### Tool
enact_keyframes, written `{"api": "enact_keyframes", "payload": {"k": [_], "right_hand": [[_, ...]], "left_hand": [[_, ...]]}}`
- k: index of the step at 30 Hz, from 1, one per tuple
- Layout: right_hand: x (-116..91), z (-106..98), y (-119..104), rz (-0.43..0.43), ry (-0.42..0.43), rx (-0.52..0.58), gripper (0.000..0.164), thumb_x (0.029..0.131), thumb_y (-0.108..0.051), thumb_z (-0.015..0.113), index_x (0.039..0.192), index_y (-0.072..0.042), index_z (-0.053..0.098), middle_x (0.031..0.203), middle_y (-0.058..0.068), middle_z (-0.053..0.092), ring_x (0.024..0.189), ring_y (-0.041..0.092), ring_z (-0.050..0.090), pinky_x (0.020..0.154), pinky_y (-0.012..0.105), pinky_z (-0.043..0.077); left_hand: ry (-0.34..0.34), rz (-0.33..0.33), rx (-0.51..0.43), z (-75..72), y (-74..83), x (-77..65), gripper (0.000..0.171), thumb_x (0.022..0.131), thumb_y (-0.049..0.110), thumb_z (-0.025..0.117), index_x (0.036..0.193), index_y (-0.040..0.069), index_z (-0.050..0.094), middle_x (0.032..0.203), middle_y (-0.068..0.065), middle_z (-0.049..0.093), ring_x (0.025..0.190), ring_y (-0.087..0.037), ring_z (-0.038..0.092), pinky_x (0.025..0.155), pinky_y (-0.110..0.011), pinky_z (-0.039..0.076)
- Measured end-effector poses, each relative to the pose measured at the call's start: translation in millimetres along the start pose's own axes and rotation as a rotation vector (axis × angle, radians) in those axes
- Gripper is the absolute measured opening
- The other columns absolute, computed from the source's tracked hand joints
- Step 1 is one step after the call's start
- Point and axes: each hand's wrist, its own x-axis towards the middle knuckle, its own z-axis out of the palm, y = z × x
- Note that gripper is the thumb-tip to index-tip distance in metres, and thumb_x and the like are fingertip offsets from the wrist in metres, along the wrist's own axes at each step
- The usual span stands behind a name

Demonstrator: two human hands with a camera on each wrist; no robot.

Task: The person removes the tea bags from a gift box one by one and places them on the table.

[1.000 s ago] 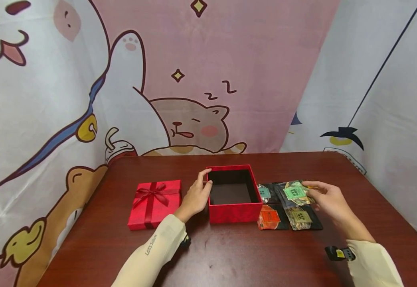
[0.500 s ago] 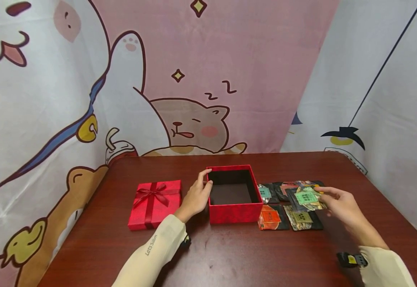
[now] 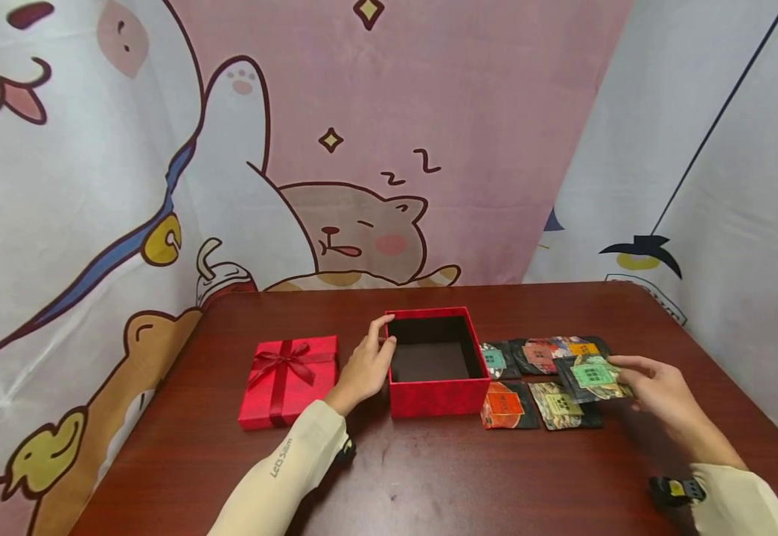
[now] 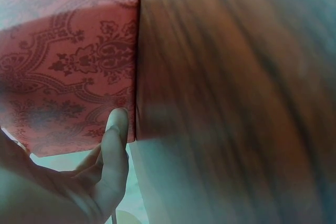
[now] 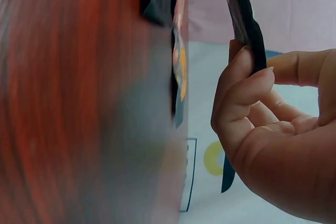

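My left hand point(image 3: 364, 371) holds the left side of a red gift box point(image 3: 438, 398), index finger and thumb at its rim. The box stands uncovered, its dark inside showing. In the left wrist view a finger point(image 4: 116, 140) touches the box's patterned outer wall point(image 4: 79, 72). My right hand point(image 3: 666, 398) pinches the edge of a dark flat sachet with a green label point(image 3: 592, 374) between thumb and fingers. The right wrist view shows that sachet point(image 5: 244, 14) edge-on, raised off the table. It partly overlaps other sachets in the head view.
Right of the box lie several dark sachets with coloured labels: orange point(image 3: 504, 406), yellow-green point(image 3: 561, 406), teal point(image 3: 493, 359) and red point(image 3: 541, 353). The red lid with its ribbon bow point(image 3: 295, 383) lies left. A cartoon cloth hangs behind the brown table point(image 3: 429, 476).
My right hand has drawn the green-labelled sachet toward the right and nearer to me, uncovering the red-labelled and yellow-labelled sachets beneath. The left hand and the box have stayed put.
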Motion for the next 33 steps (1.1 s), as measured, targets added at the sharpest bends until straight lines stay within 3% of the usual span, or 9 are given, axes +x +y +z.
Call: {"api": "enact_keyframes", "payload": {"k": [14, 20, 28, 33], "right_hand": [[2, -14, 24, 0.058, 0.062, -0.046, 0.049, 0.102, -0.022, 0.043, 0.138, 0.011, 0.046, 0.107, 0.018, 0.059, 0.066, 0.013, 0.053, 0.055, 0.033, 0.048], [4, -23, 28, 0.099, 0.070, -0.063, 0.050, 0.102, -0.023, 0.043, 0.138, 0.011, 0.045, 0.114, 0.025, 0.058, 0.071, 0.010, 0.053, 0.056, 0.032, 0.049], [8, -32, 41, 0.107, 0.061, -0.077, 0.052, 0.100, -0.024, 0.045, 0.139, 0.012, 0.045, 0.118, 0.025, 0.055, 0.074, 0.007, 0.053, 0.058, 0.033, 0.050], [8, -36, 44, 0.068, 0.036, -0.089, 0.049, 0.099, -0.020, 0.046, 0.137, 0.012, 0.046, 0.107, 0.014, 0.060, 0.074, 0.007, 0.053, 0.059, 0.034, 0.051]], "left_hand": [[0.004, -0.002, -0.001, 0.2, -1.6, -0.4, 0.043, 0.104, 0.032, 0.043, 0.147, 0.032, 0.037, 0.118, -0.010, 0.065, 0.106, -0.030, 0.064, 0.085, -0.056, 0.047], [-0.002, -0.005, -0.006, 0.9, -1.6, 0.0, 0.044, 0.104, 0.032, 0.043, 0.147, 0.033, 0.036, 0.119, -0.010, 0.064, 0.108, -0.030, 0.063, 0.087, -0.057, 0.046], [-0.011, -0.016, 0.006, 0.4, -0.8, 0.5, 0.044, 0.103, 0.038, 0.040, 0.147, 0.035, 0.036, 0.121, -0.010, 0.064, 0.110, -0.030, 0.063, 0.089, -0.057, 0.046], [-0.012, -0.019, 0.002, 0.2, -0.7, 0.9, 0.043, 0.104, 0.035, 0.042, 0.147, 0.035, 0.036, 0.120, -0.010, 0.064, 0.109, -0.030, 0.062, 0.088, -0.057, 0.046]]}}
